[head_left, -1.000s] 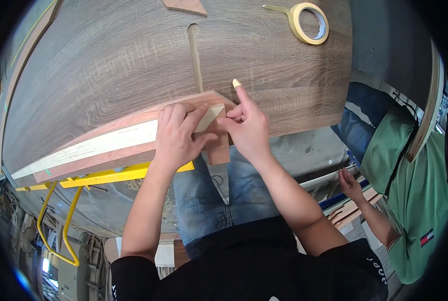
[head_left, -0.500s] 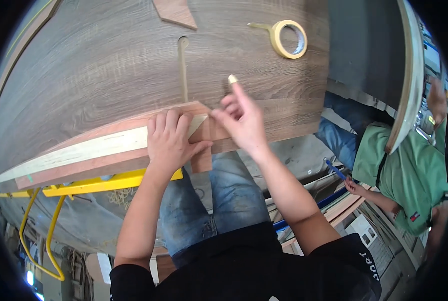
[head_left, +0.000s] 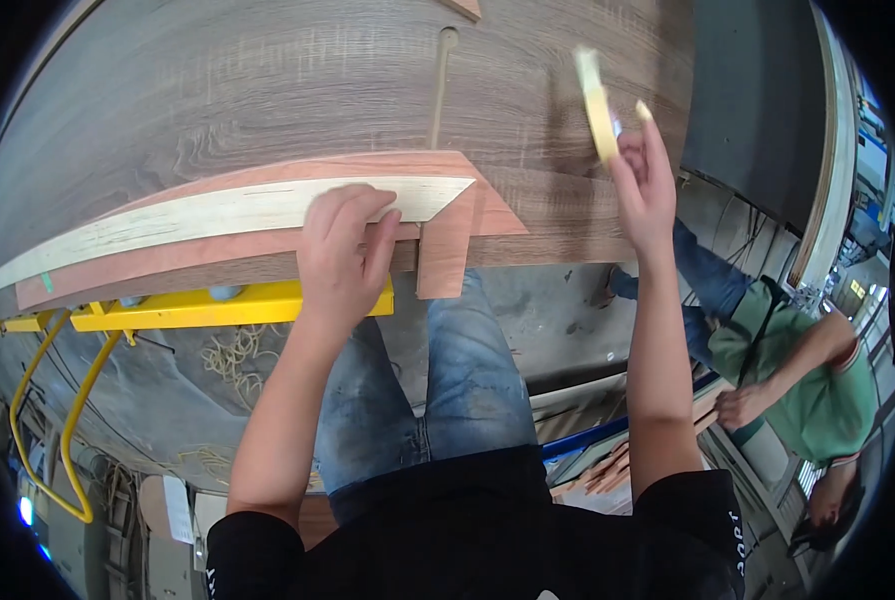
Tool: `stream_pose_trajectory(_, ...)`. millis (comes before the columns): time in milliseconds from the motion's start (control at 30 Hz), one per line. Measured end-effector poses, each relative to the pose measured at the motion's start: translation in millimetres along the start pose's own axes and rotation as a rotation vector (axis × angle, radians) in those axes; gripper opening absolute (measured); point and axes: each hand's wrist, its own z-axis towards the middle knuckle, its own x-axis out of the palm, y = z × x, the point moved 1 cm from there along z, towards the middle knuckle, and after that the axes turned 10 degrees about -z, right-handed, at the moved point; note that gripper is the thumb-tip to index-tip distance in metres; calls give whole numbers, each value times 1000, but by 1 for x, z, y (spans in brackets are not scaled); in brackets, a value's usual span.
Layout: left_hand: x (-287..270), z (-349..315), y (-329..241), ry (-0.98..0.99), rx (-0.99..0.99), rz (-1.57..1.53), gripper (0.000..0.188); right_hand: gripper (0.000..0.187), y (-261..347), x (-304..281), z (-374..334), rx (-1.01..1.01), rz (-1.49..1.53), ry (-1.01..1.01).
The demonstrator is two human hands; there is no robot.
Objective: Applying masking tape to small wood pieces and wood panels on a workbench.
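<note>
A long pale wood strip (head_left: 217, 212) lies on a reddish-brown shaped board (head_left: 157, 262) along the front edge of the table. My left hand (head_left: 342, 250) rests over the strip near its slanted right end, fingers bent and thumb apart, gripping nothing. A reddish offcut (head_left: 445, 258) sits beside that end and sticks out past the table edge. To the right, above the tabletop, my right hand (head_left: 649, 190) pinches a roll of yellow masking tape (head_left: 597, 112), blurred and seen edge-on. A small yellowish piece covers that hand's index fingertip.
The wood-grain table (head_left: 267, 100) has a slot (head_left: 440, 85) cut in it. Another reddish piece (head_left: 464, 8) lies at the far edge. A yellow metal frame (head_left: 197, 312) is below the front edge. At right, a co-worker in a green shirt (head_left: 777, 360) is near a dark panel (head_left: 757, 90).
My right hand has moved right and picked up the tape roll from the table. My left hand has loosened from lying flat to bent fingers. The view has shifted.
</note>
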Motion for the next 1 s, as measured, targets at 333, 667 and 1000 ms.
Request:
stream_pose_trajectory(333,54,-57,-40,-192,-1041,-1247,34,62,78,-7,-35,-324,131,687)
stream_pose_trajectory(667,75,-54,-40,-418,-987,-1004,19,52,95,19,7,-450,-85,769)
stream_pose_trajectory(1000,95,-52,-25,-287,-298,564,73,49,86,16,33,-449,-148,780)
